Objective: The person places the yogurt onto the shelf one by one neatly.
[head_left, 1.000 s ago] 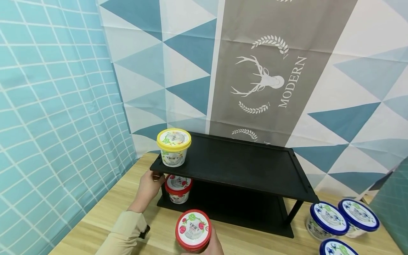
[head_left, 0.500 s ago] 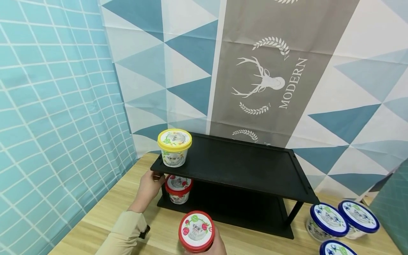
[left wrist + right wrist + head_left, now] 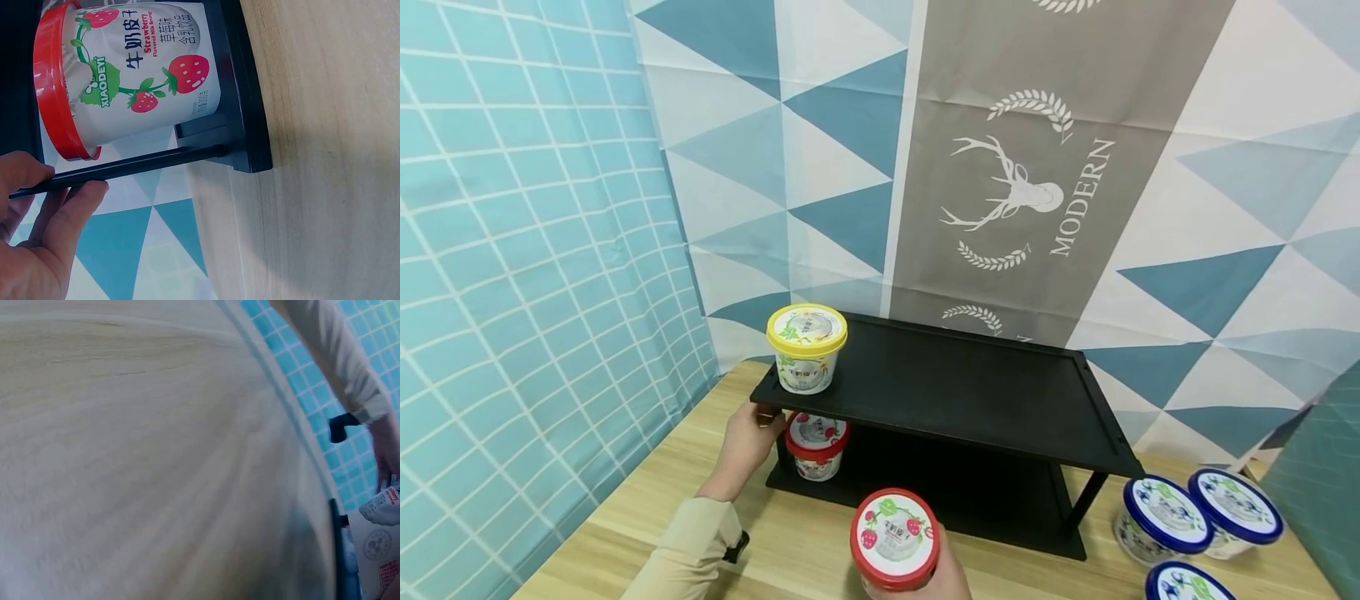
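I have the white tub with a red lid and strawberry print [image 3: 895, 533] in the right hand [image 3: 951, 573], in front of the black two-tier rack [image 3: 925, 400]; the fingers grip its side, though most are hidden, and I can't tell whether its base clears the worktop [image 3: 790, 550]. I'd judge the side hold is there to leave the lid facing up. My left hand [image 3: 748, 442] pinches the rack's slim black end post [image 3: 137, 164] between thumb and fingers, probably to steady the frame, its beige-sleeved arm [image 3: 688, 546] reaching in from the near left. Just beside that post, a matching red-lidded tub [image 3: 817, 454] stands on the lower shelf, below a white tub with a yellow lid [image 3: 807, 354] on the upper shelf, which suggests one lid colour per tier. Well apart, at the rack's right end, three white tubs with blue lids [image 3: 1165, 512] sit grouped.
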The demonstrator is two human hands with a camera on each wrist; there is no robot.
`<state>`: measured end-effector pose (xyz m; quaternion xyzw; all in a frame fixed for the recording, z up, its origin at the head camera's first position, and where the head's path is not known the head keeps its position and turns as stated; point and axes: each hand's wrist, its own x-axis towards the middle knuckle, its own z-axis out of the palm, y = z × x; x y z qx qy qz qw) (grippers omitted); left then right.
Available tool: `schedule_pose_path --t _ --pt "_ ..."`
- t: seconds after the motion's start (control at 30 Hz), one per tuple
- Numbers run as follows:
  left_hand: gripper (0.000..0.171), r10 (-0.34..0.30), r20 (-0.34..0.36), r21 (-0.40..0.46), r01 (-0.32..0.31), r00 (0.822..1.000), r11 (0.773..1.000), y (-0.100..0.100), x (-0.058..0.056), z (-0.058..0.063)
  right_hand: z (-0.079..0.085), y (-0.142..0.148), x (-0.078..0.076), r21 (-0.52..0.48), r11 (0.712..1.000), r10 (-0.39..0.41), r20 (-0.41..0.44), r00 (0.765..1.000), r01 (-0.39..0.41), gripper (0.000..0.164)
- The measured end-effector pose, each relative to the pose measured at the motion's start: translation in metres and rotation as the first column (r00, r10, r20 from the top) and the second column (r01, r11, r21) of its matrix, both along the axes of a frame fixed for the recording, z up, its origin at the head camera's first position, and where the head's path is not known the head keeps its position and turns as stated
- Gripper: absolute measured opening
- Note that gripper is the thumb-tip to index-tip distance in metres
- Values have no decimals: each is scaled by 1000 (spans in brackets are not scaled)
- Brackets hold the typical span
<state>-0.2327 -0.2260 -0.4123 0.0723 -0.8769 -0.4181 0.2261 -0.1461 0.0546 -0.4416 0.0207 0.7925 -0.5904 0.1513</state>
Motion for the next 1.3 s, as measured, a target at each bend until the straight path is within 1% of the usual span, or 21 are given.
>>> schedule_pose_path --t 0.1,0.3,0.37,0.47,0.53,0.6,0.7,0.8,0.9,1.0,1.1,1.3 --pt "21 -2 6 5 2 1000 1000 -1 0 -1 10 9 1 34 999 6 -8 1000 -6 107" --pt "22 0 16 14 -1 1000 1000 -2 -1 -1 30 27 4 30 998 49 -23 999 -49 109" --pt "21 4 19 11 -4 1000 1000 -2 0 -1 35 33 5 7 998 56 -23 998 -55 107" --pt "22 3 18 9 -3 1000 1000 -2 1 -2 43 40 5 -58 997 54 -37 998 -56 101" --pt "24 3 14 6 -3 1000 1000 -2 1 -2 49 44 4 -79 995 50 -64 997 -55 97" --pt "24 1 9 7 -1 1000 1000 -3 1 -2 54 48 4 -77 996 40 -96 995 -48 94" --pt "24 -3 6 -1 3 1000 1000 -4 2 -2 61 54 5 -26 999 20 -131 991 -24 92" --pt "24 -6 12 -8 7 1000 1000 -4 2 -1 68 61 5 36 999 -14 -140 990 19 92" --pt "24 -6 11 -9 6 1000 1000 -3 1 -1 73 68 5 113 991 -58 -153 987 76 91" --pt "25 -5 6 -10 5 1000 1000 -1 0 -1 79 76 4 161 981 -79 -170 982 106 85" --pt "24 -6 -8 -9 6 1000 1000 -1 -1 -1 86 84 2 188 977 -62 -203 977 101 81" --pt "22 -8 1 2 8 1000 1000 -2 -1 0 100 95 -2 169 983 -29 -249 968 73 78"
